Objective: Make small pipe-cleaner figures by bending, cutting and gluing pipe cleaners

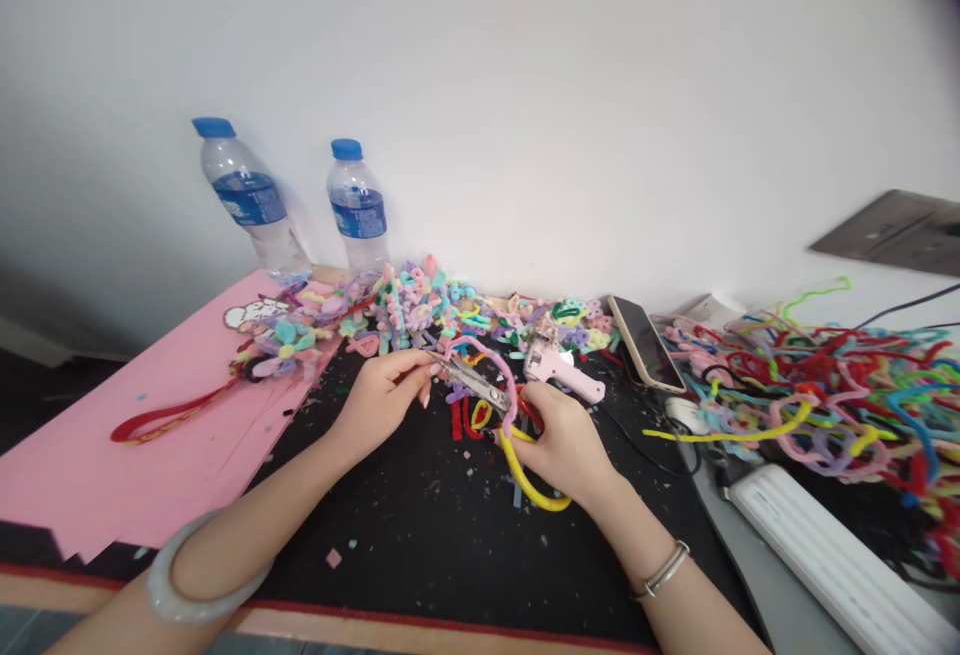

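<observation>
My right hand (pixel 564 440) is closed round the red handles of a pair of scissors (pixel 474 381), whose metal blades point left. A pink-and-lilac pipe cleaner (pixel 504 367) arcs over the blades and down to my right hand. From under that hand curves a yellow pipe cleaner (pixel 531 488); whether the two are joined I cannot tell. With thumb and fingers pinched together, my left hand (pixel 386 397) holds the far end of the pink pipe cleaner at the blade tips. Behind the scissors, small red and yellow pipe cleaner pieces (pixel 469 417) lie on the black mat (pixel 420 545).
Pastel pipe cleaner shapes (pixel 412 305) crowd the back, beside two water bottles (pixel 358 215). A pink glue gun (pixel 564 371) and a phone (pixel 646 343) lie right of them. Loose pipe cleaners (pixel 825 385) and a white power strip (pixel 832 545) fill the right; pink sheets (pixel 150 475) cover the left.
</observation>
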A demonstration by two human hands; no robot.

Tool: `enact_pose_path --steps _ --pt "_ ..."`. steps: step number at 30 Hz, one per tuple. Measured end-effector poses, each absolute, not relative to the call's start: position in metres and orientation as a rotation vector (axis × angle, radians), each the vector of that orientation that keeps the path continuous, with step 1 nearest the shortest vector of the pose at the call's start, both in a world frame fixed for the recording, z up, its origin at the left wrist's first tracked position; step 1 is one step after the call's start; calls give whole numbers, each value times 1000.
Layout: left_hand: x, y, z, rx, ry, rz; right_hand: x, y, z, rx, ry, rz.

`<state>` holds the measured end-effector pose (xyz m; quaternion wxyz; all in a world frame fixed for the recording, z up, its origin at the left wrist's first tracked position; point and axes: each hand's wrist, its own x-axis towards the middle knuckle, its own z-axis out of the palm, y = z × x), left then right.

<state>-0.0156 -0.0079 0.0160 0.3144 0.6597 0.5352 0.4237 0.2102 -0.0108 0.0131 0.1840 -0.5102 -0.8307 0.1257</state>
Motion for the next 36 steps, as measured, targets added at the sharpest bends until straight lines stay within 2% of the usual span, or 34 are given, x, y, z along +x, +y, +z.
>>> enact_pose_path --steps 10,26,36 --pt "-17 -9 13 1919 1393 1122 207 -14 12 -1432 -2324 353" --pt "-20 -8 12 1880 1405 1105 201 -13 13 -1430 -2376 351" --pt "-28 3 9 1613 1390 1153 188 15 31 -1404 -2422 540"
